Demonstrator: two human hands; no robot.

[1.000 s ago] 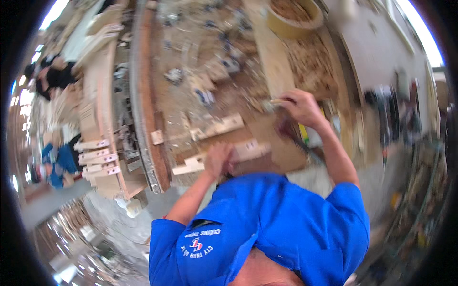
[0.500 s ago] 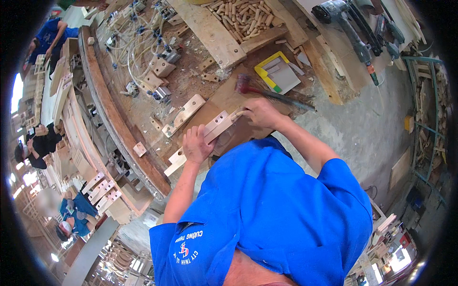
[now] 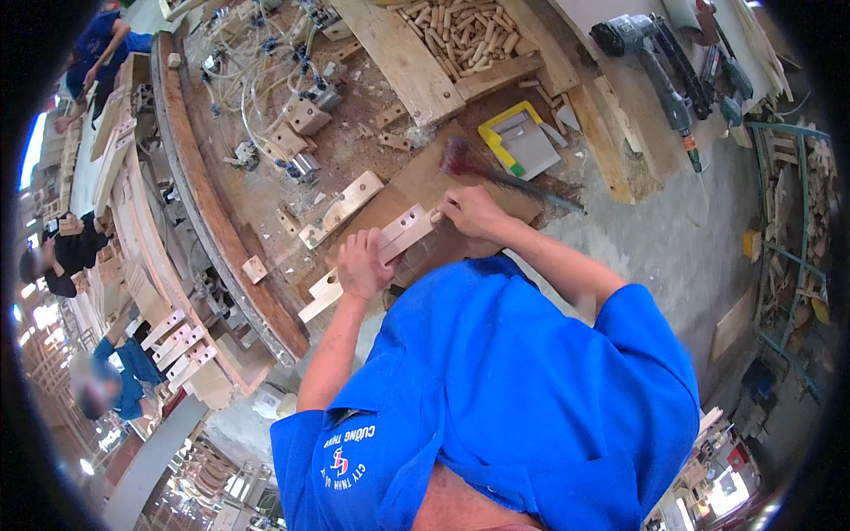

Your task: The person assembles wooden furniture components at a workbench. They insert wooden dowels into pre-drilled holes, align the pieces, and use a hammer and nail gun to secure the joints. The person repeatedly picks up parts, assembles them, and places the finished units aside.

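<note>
My left hand [image 3: 365, 264] presses flat on the pale drilled wooden slat [image 3: 372, 252]; my right hand [image 3: 471, 212] pinches its far end, apparently seating a dowel; next, steady alignment.

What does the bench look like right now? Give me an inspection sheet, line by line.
Surface: curved wooden workbench, dusty, strewn with offcuts.
Job's things: pale wooden rail with holes lies flat at the bench edge; the left hand presses on its middle, the right hand is at its far end.
Clutter: hammer beside the right hand, yellow-edged tray, box of wooden dowels, small wood blocks, nail gun.
Grip: left flat on the rail; right fingers closed at the rail's end, contents too small to tell.
Cables: pale hoses tangled across the bench.
Surroundings: stacked wooden parts, other people at work on the left.
</note>
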